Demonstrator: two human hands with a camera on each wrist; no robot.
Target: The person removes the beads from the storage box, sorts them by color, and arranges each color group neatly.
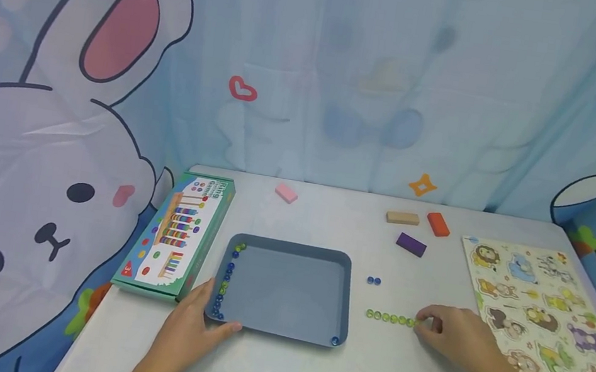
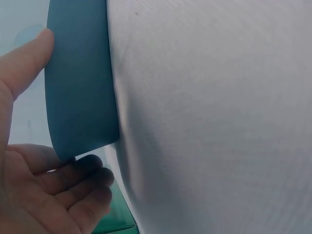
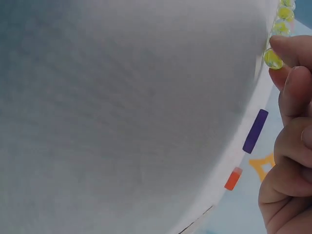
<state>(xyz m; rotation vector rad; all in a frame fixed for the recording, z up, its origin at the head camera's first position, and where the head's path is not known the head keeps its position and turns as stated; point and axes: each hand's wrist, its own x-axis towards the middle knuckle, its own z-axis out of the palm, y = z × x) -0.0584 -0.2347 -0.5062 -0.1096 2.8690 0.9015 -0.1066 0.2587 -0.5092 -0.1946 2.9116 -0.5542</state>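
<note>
My right hand [image 1: 454, 335] pinches a clear yellow-green glass marble [image 3: 273, 58] between thumb and fingertip, at the right end of a straight row of similar marbles [image 1: 385, 317] on the white table. Around the near left corner of a grey-blue tray [image 1: 288, 293], my left hand [image 1: 189, 326] has its thumb on the front rim and its fingers at the left side. Blue and green marbles [image 1: 227, 274] line the tray's left wall. A single blue marble [image 1: 335, 340] sits in its near right corner. Two blue marbles [image 1: 373, 280] lie beyond the green row.
Left of the tray is a green illustrated game box [image 1: 177, 232]. Toward the back lie pink [image 1: 286, 193], tan [image 1: 402, 218], orange [image 1: 438, 225] and purple [image 1: 411, 245] blocks. An animal puzzle board [image 1: 547, 323] lies at the right, beside my right forearm.
</note>
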